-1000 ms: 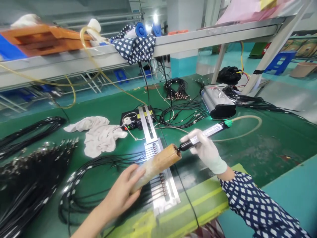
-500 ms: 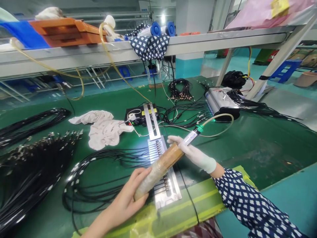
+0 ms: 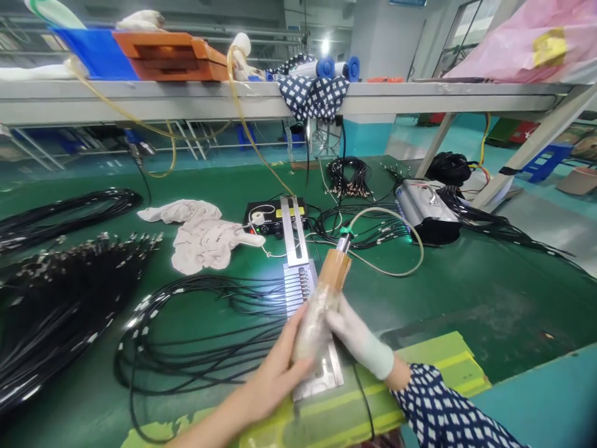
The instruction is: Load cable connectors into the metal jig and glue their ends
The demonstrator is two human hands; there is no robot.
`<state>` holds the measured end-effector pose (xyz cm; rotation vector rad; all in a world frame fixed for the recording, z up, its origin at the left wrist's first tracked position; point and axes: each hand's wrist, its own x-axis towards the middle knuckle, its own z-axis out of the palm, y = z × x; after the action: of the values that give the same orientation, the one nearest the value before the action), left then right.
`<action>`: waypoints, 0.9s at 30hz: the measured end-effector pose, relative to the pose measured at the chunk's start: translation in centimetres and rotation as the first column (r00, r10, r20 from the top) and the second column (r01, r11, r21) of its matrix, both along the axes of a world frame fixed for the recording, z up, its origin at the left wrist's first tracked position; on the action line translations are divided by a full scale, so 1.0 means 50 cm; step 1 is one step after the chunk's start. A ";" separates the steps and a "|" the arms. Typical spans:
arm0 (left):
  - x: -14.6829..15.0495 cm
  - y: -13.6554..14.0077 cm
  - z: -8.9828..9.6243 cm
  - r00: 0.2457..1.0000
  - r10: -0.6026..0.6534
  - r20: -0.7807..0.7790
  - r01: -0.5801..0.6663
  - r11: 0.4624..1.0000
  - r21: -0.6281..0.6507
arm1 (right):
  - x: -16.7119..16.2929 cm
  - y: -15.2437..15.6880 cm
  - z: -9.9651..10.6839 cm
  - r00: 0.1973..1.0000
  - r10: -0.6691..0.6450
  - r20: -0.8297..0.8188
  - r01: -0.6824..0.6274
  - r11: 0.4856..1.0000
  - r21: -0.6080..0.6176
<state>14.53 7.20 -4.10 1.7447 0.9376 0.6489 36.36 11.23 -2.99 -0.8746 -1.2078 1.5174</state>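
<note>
A cylindrical tool wrapped in brown and clear tape slants over the metal fixture, with a green fitting and a pale hose at its far end. My bare left hand wraps round its lower part from the left. From the right, my gloved right hand closes against the same lower part, its fingertips partly hidden behind the tool. Underneath lies the slotted metal fixture, holding a row of black cable ends. Black cables run leftward from it in loops. Motion blurs the tool's lower end.
A black control box sits behind the fixture, beside a crumpled white cloth. Cable bundles cover the left side. A silver device stands at the back right. The shelf crosses above the table.
The tool has swung more upright, its hose end moving left. My right hand has slid down from near the hose end to the lower part. The camera view has shifted slightly.
</note>
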 end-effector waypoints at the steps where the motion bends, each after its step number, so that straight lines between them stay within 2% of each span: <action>1: 0.001 0.005 0.003 0.998 -0.027 -0.057 0.031 0.997 0.064 | -0.005 0.000 -0.006 0.999 0.005 0.053 -0.006 1.000 0.016; 2: -0.003 0.011 0.007 0.993 -0.031 -0.113 0.045 0.991 0.125 | -0.005 0.009 -0.010 0.992 0.009 0.127 -0.012 1.000 0.026; 4: -0.021 0.027 0.013 0.981 0.055 -0.184 -0.013 0.975 0.220 | 0.010 0.058 -0.007 0.944 -0.013 0.331 0.000 0.999 0.040; 7: -0.062 0.058 0.011 0.941 0.255 -0.222 -0.173 0.928 0.331 | 0.057 0.187 0.024 0.863 -0.059 0.501 0.045 0.998 0.039; 10: -0.100 0.092 -0.013 0.879 0.395 -0.267 -0.234 0.845 0.480 | 0.102 0.314 0.075 0.762 -0.158 0.628 0.111 0.987 0.114; 12: -0.117 0.110 -0.041 0.819 0.476 -0.320 -0.241 0.792 0.561 | 0.108 0.363 0.107 0.671 -0.283 0.685 0.171 0.959 0.228; 14: -0.125 0.122 -0.073 0.753 0.544 -0.370 -0.231 0.745 0.625 | 0.084 0.378 0.127 0.599 -0.377 0.707 0.158 0.921 0.357; 15: -0.126 0.125 -0.088 0.725 0.570 -0.387 -0.219 0.724 0.654 | 0.060 0.377 0.130 0.579 -0.393 0.714 0.109 0.906 0.410; 18: -0.122 0.126 -0.121 0.674 0.618 -0.405 -0.176 0.667 0.724 | -0.040 0.379 0.118 0.542 -0.350 0.764 -0.135 0.861 0.490; 20: -0.120 0.123 -0.131 0.666 0.630 -0.399 -0.165 0.647 0.745 | -0.110 0.409 0.105 0.499 -0.342 0.796 -0.239 0.828 0.506; 23: -0.121 0.121 -0.136 0.668 0.638 -0.383 -0.161 0.627 0.763 | -0.181 0.500 0.106 0.399 -0.412 0.819 -0.244 0.814 0.528; 27: -0.122 0.121 -0.140 0.662 0.645 -0.382 -0.149 0.612 0.777 | -0.209 0.611 0.138 0.246 -0.480 0.842 -0.175 0.832 0.526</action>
<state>8.44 13.24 -11.11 2.5378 1.8251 0.7936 25.93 41.79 3.93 -1.5574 -2.1936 0.1677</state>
